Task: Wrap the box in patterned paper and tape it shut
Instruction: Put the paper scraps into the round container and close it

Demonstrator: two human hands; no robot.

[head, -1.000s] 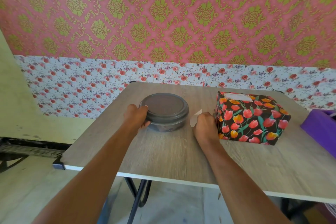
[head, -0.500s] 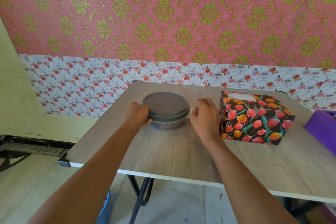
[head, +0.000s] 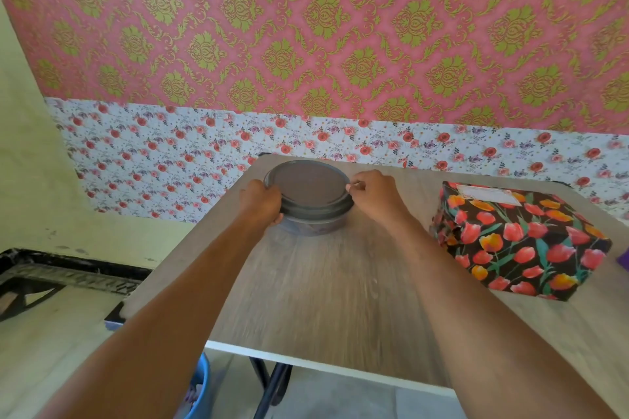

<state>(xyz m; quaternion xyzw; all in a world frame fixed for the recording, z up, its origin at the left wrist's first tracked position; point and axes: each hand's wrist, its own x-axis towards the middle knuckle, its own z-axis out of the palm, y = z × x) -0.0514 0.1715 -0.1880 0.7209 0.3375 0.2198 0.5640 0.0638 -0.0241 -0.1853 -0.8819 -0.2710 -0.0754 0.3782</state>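
The round lidded container sat toward the far edge of the table, and both hands worked at it rather than at the box. The left hand gripped the container's left side, its fingers curled round the wall beneath the lid's rim, seemingly to steady it. The right hand was at the container's right rim, thumb and forefinger pressed together and pinching a small pale scrap, with the other fingers curled in. It may have been tape, but it was too small to tell. The hold suggested the scrap was being parked on or taken from the lid's edge, so that it stayed within reach. The box lay well to the right of the container and apart from it, flat on the table and untouched. It was already covered in the patterned paper, black with red and orange tulips. A pale patch lay on its top, at the edge farthest from the person. The box sat askew, one corner turned toward the container. Its long axis appeared to run away from the container, rightward and slightly nearer the person, though the wide lens made that uncertain.
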